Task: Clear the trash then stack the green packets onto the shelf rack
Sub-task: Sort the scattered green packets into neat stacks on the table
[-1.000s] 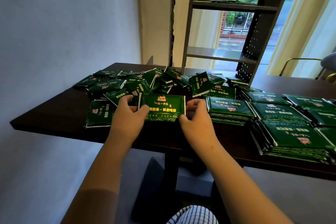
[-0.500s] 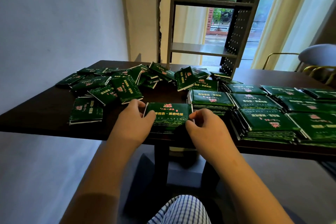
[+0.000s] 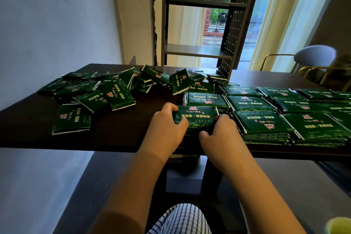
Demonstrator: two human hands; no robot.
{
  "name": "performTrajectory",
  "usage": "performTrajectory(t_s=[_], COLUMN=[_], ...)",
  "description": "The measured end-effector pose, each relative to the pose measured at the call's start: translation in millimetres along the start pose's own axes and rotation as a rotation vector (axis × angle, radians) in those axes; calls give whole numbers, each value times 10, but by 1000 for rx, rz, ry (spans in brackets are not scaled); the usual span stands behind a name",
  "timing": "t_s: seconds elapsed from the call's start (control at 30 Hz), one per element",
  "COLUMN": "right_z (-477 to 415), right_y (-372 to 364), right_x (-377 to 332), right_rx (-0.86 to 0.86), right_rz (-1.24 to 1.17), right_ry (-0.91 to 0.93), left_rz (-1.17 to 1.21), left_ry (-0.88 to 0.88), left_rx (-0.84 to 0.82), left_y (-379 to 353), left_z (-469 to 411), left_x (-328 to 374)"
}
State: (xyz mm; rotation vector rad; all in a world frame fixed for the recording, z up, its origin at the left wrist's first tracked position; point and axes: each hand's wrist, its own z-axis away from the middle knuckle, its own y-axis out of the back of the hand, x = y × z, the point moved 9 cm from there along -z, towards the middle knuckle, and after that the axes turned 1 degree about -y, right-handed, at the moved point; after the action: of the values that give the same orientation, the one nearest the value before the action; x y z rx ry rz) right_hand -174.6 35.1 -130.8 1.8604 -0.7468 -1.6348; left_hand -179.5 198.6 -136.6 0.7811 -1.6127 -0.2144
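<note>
On the dark worktop point(image 3: 121, 138), left hand point(image 3: 164, 129) and right hand point(image 3: 222, 136) gripping a green packet stack point(image 3: 198, 117) at both ends (shelf rack point(image 3: 197, 51) behind), edges best squared before lifting.

Gripped at both ends by left hand point(image 3: 165, 131) and right hand point(image 3: 222, 135): one green packet point(image 3: 197, 117), atop a short stack at table point(image 3: 117, 138) near edge. To left, loose heap of packets point(image 3: 114, 91); just beside on right, neat stacks point(image 3: 266, 121) in rows. Beyond, shelf rack point(image 3: 197, 51) at far side.

white clothing point(image 3: 180, 220) with blue stripes
</note>
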Motion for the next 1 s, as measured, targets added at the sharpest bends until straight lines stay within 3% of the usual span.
performTrajectory(t_s=[0.4,0.63,1.0], right_z=[-232,-175,-98], right_y=[-80,-11,121], right_x=[-66,-188,-394], right_rx=[-47,-106,-45], right_rz=[205,335,398], right_ry=[-65,4,114], left_rz=[-18,-53,-23], left_ry=[36,53,10], left_rx=[6,-18,-46], left_y=[-157,-168,-266], left_z=[-294,-324,-287], left_x=[11,-3,143])
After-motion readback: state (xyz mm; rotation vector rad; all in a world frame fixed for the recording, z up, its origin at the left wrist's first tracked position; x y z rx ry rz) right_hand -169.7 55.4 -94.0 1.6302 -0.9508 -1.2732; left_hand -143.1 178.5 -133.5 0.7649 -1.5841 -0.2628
